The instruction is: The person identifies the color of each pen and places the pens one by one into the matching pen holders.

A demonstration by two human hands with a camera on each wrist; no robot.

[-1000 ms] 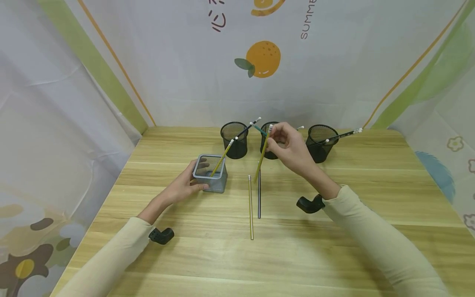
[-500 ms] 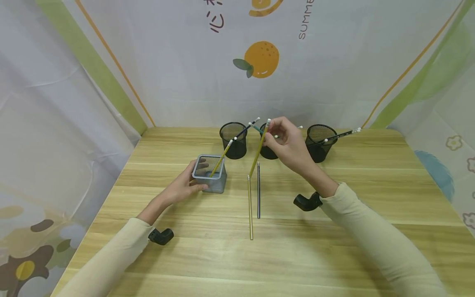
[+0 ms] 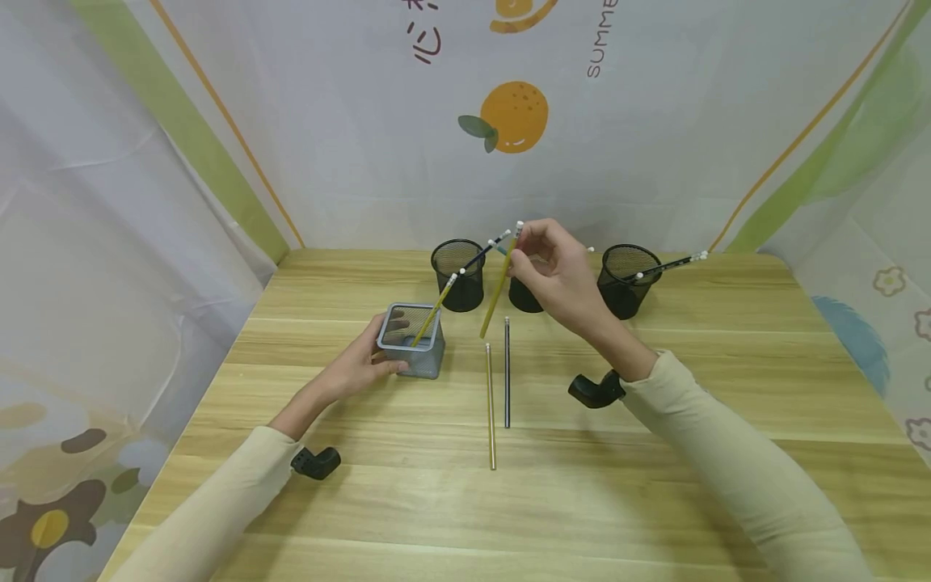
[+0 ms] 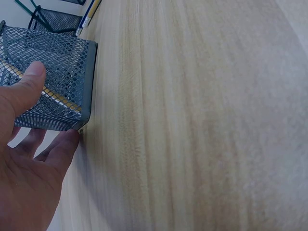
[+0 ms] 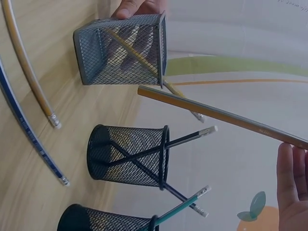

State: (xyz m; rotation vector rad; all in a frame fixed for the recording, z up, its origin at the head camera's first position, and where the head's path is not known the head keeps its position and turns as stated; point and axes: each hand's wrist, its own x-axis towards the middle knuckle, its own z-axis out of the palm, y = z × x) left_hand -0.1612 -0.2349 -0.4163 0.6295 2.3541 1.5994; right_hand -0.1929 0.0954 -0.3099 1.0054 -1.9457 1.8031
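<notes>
My left hand (image 3: 349, 370) holds a grey square mesh pencil cup (image 3: 414, 362), thumb on one side and fingers round the other. A yellow pencil (image 3: 440, 301) leans inside it, eraser end up. My right hand (image 3: 563, 279) pinches another yellow pencil (image 3: 496, 297) near its white eraser. That pencil slants in the air, its lower end pointing down toward the table; in the right wrist view the held pencil (image 5: 216, 113) is apart from the grey cup. Below lie a yellow pencil (image 3: 490, 404) and a dark blue pencil (image 3: 507, 376), side by side on the table.
Three round black mesh cups stand along the back: the left cup (image 3: 461, 289) with dark pencils, the middle cup (image 3: 525, 297) partly hidden by my right hand, with a teal pencil, and the right cup (image 3: 620, 297) with black pencils. A printed curtain (image 3: 349, 137) hangs behind the wooden table (image 3: 407, 517).
My right hand has moved left and slightly up, carrying the yellow pencil. The pencil's lower end has shifted left, toward the grey cup. My left hand and the cup stay put.
</notes>
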